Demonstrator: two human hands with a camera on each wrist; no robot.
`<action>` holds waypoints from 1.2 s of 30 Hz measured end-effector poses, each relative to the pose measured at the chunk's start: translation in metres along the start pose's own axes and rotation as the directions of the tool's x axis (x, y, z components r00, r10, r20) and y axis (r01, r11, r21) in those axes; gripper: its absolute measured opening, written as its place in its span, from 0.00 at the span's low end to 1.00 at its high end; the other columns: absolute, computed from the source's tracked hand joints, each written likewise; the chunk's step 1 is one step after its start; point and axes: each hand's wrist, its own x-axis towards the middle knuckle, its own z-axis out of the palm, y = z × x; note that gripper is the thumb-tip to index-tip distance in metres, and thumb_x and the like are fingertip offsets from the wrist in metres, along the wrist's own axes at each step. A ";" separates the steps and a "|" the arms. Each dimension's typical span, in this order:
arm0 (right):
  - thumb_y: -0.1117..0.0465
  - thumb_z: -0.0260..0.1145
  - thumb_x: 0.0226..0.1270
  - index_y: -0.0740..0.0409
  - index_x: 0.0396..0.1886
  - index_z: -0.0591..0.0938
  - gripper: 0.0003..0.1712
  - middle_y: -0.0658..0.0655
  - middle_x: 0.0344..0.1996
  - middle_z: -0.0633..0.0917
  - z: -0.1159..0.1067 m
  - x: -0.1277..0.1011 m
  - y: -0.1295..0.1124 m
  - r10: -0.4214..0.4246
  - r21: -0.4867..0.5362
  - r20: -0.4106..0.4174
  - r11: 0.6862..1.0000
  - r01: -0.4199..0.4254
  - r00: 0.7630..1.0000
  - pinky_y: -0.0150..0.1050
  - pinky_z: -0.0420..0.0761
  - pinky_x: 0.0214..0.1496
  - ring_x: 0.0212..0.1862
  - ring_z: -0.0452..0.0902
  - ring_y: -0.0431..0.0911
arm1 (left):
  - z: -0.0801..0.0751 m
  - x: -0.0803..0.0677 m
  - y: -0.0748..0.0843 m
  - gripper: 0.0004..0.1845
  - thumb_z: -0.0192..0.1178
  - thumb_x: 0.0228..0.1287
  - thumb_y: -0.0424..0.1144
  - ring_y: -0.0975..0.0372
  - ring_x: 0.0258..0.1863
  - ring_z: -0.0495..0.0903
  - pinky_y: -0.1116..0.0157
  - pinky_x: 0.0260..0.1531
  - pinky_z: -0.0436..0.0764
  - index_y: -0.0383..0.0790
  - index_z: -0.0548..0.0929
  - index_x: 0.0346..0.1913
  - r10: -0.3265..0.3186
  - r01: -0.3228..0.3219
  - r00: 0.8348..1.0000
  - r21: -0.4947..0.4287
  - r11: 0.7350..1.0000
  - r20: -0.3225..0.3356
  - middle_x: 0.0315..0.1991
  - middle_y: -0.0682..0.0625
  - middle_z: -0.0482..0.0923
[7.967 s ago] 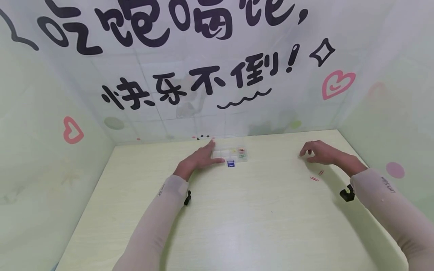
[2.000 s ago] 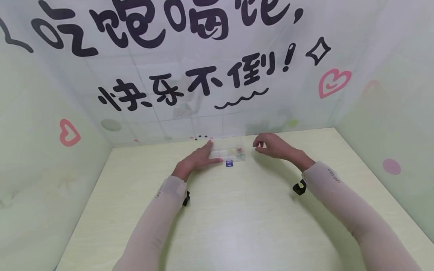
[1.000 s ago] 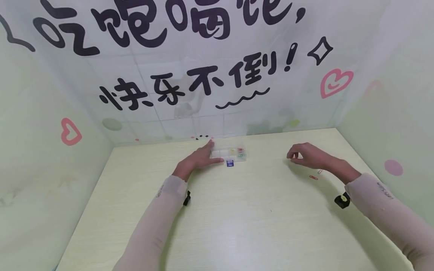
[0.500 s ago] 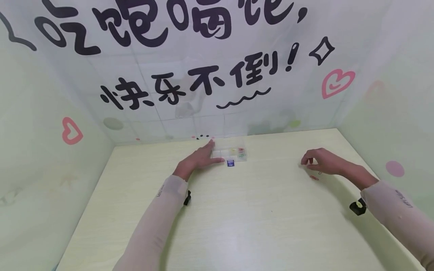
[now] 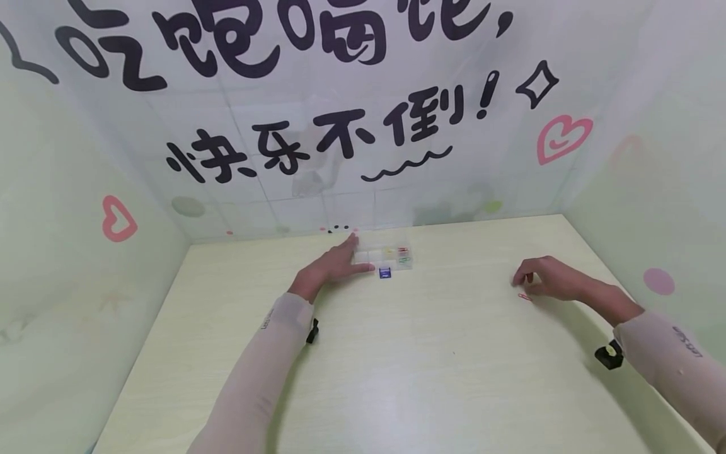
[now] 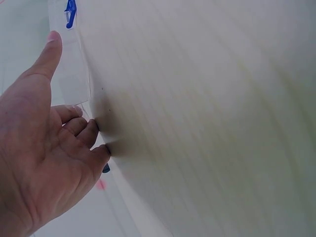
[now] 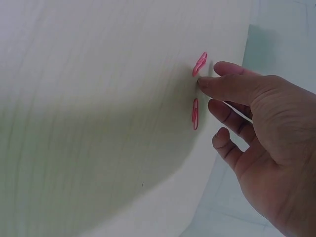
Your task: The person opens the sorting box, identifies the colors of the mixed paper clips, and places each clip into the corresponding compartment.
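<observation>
Fingertips [image 7: 205,83] of right hand [image 7: 266,143] touch a pink paperclip [image 7: 199,64] (another [image 7: 195,113] beside) — unpinched.

Beige sleeves [image 5: 266,372] – small dark lettering; black wrist clips [image 5: 609,355].

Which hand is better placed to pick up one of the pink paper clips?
Right. The right hand has its fingertips beside the two pink paper clips on the table. The left hand rests far off against the clear compartment box.
</observation>
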 end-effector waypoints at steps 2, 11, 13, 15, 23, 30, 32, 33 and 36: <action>0.78 0.79 0.55 0.57 0.40 0.89 0.16 0.47 0.38 0.89 0.000 -0.001 0.000 -0.012 0.006 0.000 1.000 0.012 1.000 0.39 0.84 0.41 0.38 0.82 0.45 | 0.000 0.000 0.000 0.59 0.59 0.73 0.68 0.49 0.86 0.44 0.52 0.84 0.48 0.37 0.38 0.86 -0.002 0.002 1.000 0.001 1.000 0.001 0.88 0.45 0.34; 0.77 0.81 0.52 0.56 0.40 0.89 0.18 0.46 0.37 0.88 0.002 -0.003 0.002 -0.058 0.044 -0.004 0.997 0.058 0.998 0.37 0.84 0.39 0.38 0.81 0.42 | 0.000 0.001 -0.001 0.59 0.59 0.73 0.67 0.49 0.86 0.44 0.51 0.84 0.49 0.37 0.38 0.86 -0.011 0.011 1.000 -0.001 1.000 0.001 0.88 0.45 0.34; 0.76 0.81 0.51 0.56 0.40 0.89 0.18 0.47 0.36 0.88 0.003 -0.003 0.003 -0.084 0.058 -0.009 0.995 0.084 0.996 0.37 0.84 0.39 0.38 0.81 0.42 | 0.000 0.001 -0.002 0.59 0.59 0.73 0.68 0.48 0.86 0.45 0.51 0.84 0.49 0.37 0.38 0.86 -0.011 0.011 1.000 0.004 1.000 0.002 0.88 0.45 0.34; 0.75 0.82 0.51 0.57 0.39 0.89 0.17 0.47 0.36 0.88 0.004 -0.002 0.003 -0.107 0.074 -0.012 0.991 0.107 0.994 0.37 0.83 0.38 0.37 0.81 0.41 | 0.001 0.002 -0.002 0.59 0.58 0.73 0.68 0.49 0.86 0.45 0.52 0.84 0.49 0.37 0.38 0.87 -0.011 0.011 1.000 0.006 1.000 0.002 0.88 0.46 0.34; 0.73 0.82 0.54 0.55 0.37 0.89 0.15 0.46 0.34 0.87 0.006 0.000 -0.001 -0.092 0.122 0.008 0.988 0.091 0.996 0.37 0.83 0.37 0.37 0.80 0.40 | 0.002 0.002 -0.001 0.59 0.59 0.73 0.68 0.49 0.86 0.44 0.52 0.84 0.48 0.37 0.39 0.86 -0.006 0.006 1.000 0.004 1.000 0.004 0.88 0.46 0.33; 0.70 0.81 0.58 0.50 0.34 0.89 0.12 0.41 0.33 0.86 0.007 0.004 -0.002 -0.068 0.094 0.032 0.993 0.064 0.997 0.35 0.83 0.39 0.37 0.79 0.35 | 0.001 0.001 0.000 0.58 0.58 0.74 0.67 0.49 0.86 0.43 0.52 0.84 0.48 0.36 0.39 0.86 -0.005 0.005 1.000 0.011 1.000 0.009 0.88 0.45 0.33; 0.71 0.81 0.58 0.50 0.33 0.89 0.12 0.41 0.32 0.86 0.007 0.005 -0.003 -0.058 0.092 0.042 0.994 0.054 0.997 0.34 0.82 0.38 0.36 0.78 0.34 | 0.000 0.001 0.000 0.58 0.58 0.74 0.67 0.49 0.86 0.43 0.52 0.84 0.48 0.35 0.39 0.86 -0.003 0.003 1.000 0.016 1.000 0.009 0.88 0.44 0.33; 0.71 0.80 0.58 0.51 0.33 0.89 0.12 0.41 0.32 0.86 0.007 0.006 -0.003 -0.053 0.091 0.050 0.995 0.049 0.997 0.34 0.82 0.38 0.36 0.78 0.33 | 0.000 0.000 0.000 0.58 0.58 0.74 0.67 0.49 0.86 0.43 0.52 0.84 0.47 0.35 0.39 0.86 -0.001 0.001 1.000 0.018 1.000 0.009 0.88 0.44 0.33; 0.72 0.80 0.58 0.51 0.32 0.90 0.12 0.41 0.31 0.86 0.007 0.007 -0.003 -0.021 0.083 0.076 0.996 0.015 0.997 0.34 0.82 0.38 0.36 0.77 0.31 | 0.000 -0.001 0.001 0.58 0.58 0.74 0.67 0.49 0.86 0.43 0.52 0.84 0.47 0.35 0.39 0.86 0.002 -0.002 1.000 0.017 1.000 0.009 0.88 0.44 0.33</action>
